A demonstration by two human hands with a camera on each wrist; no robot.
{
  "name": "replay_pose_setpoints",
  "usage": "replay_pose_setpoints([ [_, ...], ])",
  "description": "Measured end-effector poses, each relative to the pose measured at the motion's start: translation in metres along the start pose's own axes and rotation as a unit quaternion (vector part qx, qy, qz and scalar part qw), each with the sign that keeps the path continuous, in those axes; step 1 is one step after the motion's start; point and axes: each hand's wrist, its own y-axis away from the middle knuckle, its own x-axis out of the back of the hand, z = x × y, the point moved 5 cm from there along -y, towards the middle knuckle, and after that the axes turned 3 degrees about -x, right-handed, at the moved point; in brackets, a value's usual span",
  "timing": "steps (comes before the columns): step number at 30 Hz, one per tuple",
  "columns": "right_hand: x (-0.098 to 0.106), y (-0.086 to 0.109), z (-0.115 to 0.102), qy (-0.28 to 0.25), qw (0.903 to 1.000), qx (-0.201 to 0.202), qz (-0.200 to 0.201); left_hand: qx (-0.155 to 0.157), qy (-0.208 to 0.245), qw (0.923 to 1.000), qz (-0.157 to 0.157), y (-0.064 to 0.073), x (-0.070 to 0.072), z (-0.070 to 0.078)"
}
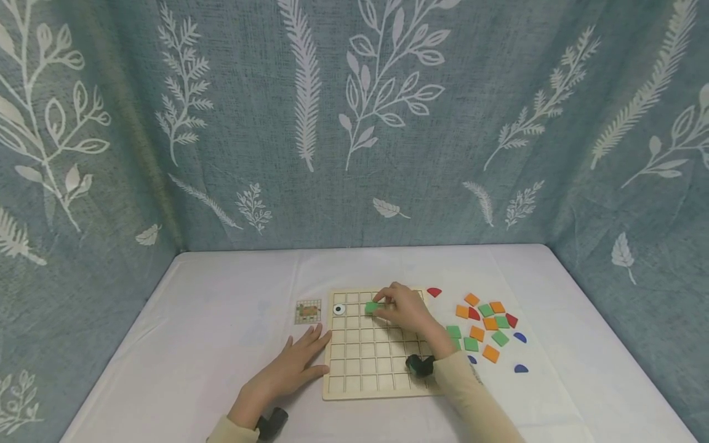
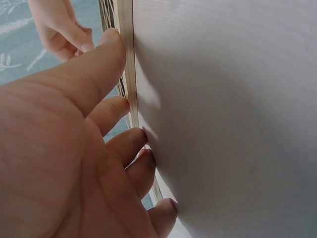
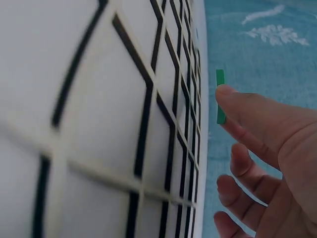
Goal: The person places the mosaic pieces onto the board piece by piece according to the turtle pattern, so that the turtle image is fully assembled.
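Note:
My right hand point(image 1: 404, 309) pinches a green square tile point(image 1: 370, 307) between thumb and index finger, over the upper part of a wooden grid board point(image 1: 352, 367). In the right wrist view the green tile point(image 3: 220, 97) appears edge-on, apart from the board's grid. My left hand point(image 1: 296, 363) rests at the board's left edge with its fingers spread; in the left wrist view the thumb touches the wooden rim point(image 2: 130, 64). A white round piece with a black dot point(image 1: 339, 309) lies in the board's upper left. A small picture card point(image 1: 308, 311) lies left of the board.
Right of the board lie several orange squares point(image 1: 490, 354), green squares point(image 1: 500, 338), red wedges point(image 1: 434, 291) and blue half-rounds point(image 1: 520, 368). A white cloth point(image 1: 221, 307) covers the table. A patterned curtain point(image 1: 365, 203) hangs behind it.

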Motion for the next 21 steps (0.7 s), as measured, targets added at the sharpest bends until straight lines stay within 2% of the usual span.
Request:
replay_pose_setpoints([
  [5, -0.006, -0.002, -0.013, 0.013, 0.9999, 0.011, -0.003, -0.001, -0.002, 1.0000, -0.003, -0.001, 0.001, 0.000],
  [21, -0.029, -0.010, -0.042, 0.033, 0.9993, 0.003, -0.018, -0.014, -0.005, 0.9999, -0.007, 0.000, 0.001, 0.001],
])
